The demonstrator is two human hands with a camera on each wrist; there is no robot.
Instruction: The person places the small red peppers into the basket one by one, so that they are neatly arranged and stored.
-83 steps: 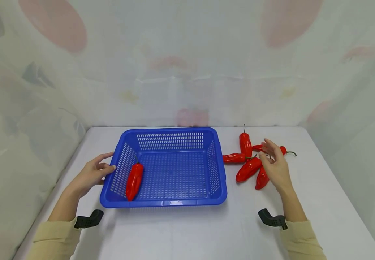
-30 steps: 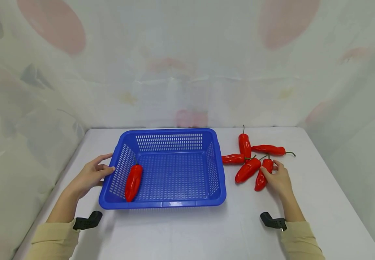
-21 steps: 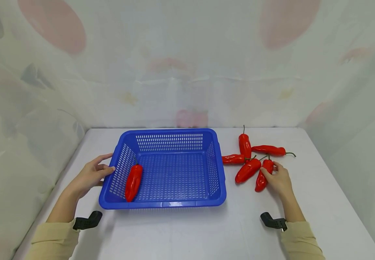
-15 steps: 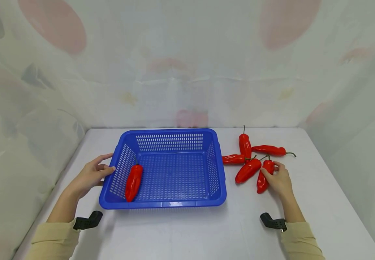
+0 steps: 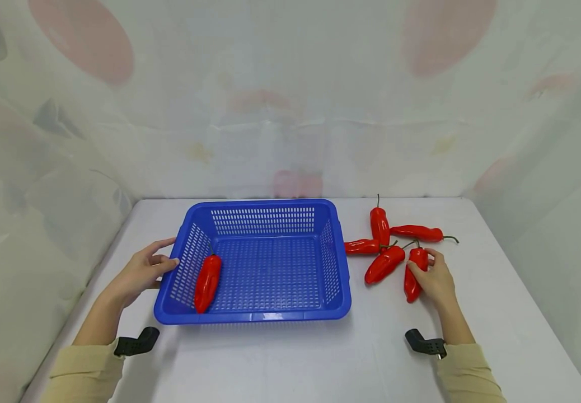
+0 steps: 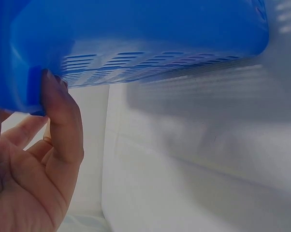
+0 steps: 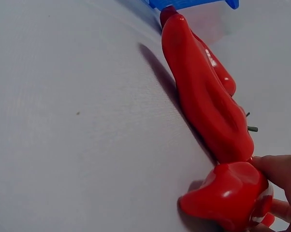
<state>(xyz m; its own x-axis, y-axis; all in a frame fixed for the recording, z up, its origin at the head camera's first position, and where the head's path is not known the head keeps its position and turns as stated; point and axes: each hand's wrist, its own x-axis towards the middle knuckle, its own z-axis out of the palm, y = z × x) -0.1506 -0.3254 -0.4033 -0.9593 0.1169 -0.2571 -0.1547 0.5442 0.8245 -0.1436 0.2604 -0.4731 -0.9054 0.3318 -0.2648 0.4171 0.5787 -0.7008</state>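
Observation:
My left hand (image 5: 144, 268) grips the left rim of a blue plastic basket (image 5: 300, 315), thumb over the edge and the other fingers outside. In the left wrist view the thumb (image 6: 62, 116) presses against the basket rim. Inside the basket, by its left wall, lies one red chili pepper (image 5: 207, 284) with its stem pointing away. To the right of the basket, my right hand (image 5: 434, 274) pinches another red chili pepper (image 5: 414, 282) between thumb and fingers, its tip towards me. The right wrist view shows this held pepper (image 7: 227, 193) close beside a second pepper (image 7: 198, 87).
Several other red peppers lie grouped between basket and right hand: one by the basket wall (image 5: 362, 247), one slanted (image 5: 385, 265), one standing lengthwise (image 5: 380, 228) and one crosswise at the back (image 5: 418, 232). A white table (image 5: 321, 364) lies beneath, with a pale patterned curtain (image 5: 270, 151) behind.
My right hand has come down from above the peppers and taken hold of one. That pepper's tip has since swung to the right, away from its neighbour. Left hand and basket keep their place.

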